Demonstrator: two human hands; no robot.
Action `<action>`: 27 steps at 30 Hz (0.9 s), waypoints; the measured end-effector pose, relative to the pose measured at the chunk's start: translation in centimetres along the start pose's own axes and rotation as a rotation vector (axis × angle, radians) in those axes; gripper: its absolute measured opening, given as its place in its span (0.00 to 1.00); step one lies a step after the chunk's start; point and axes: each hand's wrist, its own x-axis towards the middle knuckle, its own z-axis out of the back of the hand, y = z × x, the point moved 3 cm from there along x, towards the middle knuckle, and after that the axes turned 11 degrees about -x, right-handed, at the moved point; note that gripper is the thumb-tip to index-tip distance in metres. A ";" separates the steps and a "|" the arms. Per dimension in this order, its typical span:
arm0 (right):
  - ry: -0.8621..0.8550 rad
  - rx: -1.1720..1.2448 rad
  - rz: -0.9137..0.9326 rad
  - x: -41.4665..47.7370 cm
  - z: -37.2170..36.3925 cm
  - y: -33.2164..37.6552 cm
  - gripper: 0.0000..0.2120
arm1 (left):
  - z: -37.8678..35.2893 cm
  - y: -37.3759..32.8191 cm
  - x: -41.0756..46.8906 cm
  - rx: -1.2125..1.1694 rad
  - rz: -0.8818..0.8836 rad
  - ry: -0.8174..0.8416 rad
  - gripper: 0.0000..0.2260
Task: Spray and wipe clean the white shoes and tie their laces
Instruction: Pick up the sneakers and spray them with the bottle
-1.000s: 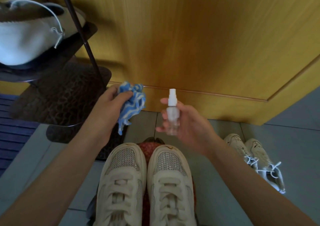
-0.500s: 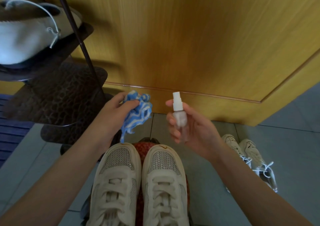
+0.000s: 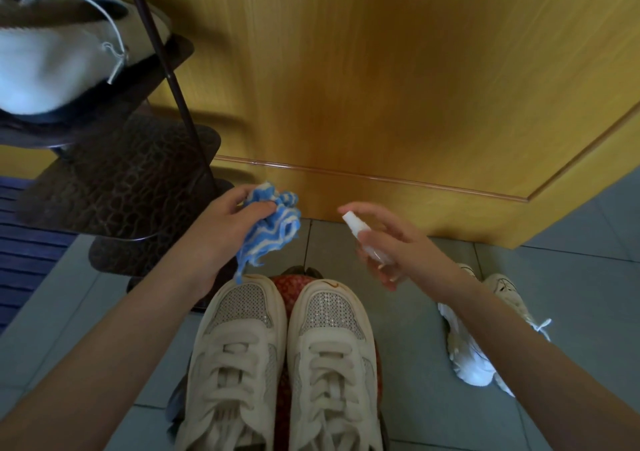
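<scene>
Two off-white shoes stand side by side below me on a red stool, the left shoe (image 3: 239, 353) and the right shoe (image 3: 332, 357), toes pointing away, laces loose. My left hand (image 3: 225, 229) grips a crumpled blue-and-white cloth (image 3: 273, 229) above the left shoe's toe. My right hand (image 3: 398, 246) holds a small clear spray bottle (image 3: 363, 236) with a white nozzle, tilted to the left above and beyond the right shoe's toe. My index finger arches over the nozzle.
A second pair of white sneakers (image 3: 478, 340) lies on the grey tile floor at the right, partly behind my right forearm. A dark shoe rack (image 3: 114, 187) with a pale shoe (image 3: 52, 56) stands at the left. A wooden door (image 3: 381, 87) fills the back.
The spray bottle has tipped from upright to leaning left, and my right index finger has lifted over the nozzle. Both hands sit slightly lower, nearer the shoes' toes.
</scene>
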 end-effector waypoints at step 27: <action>0.203 -0.606 0.182 3.3 -2.1 -1.0 0.18 | -0.3 1.2 1.2 -0.049 -0.004 0.020 0.04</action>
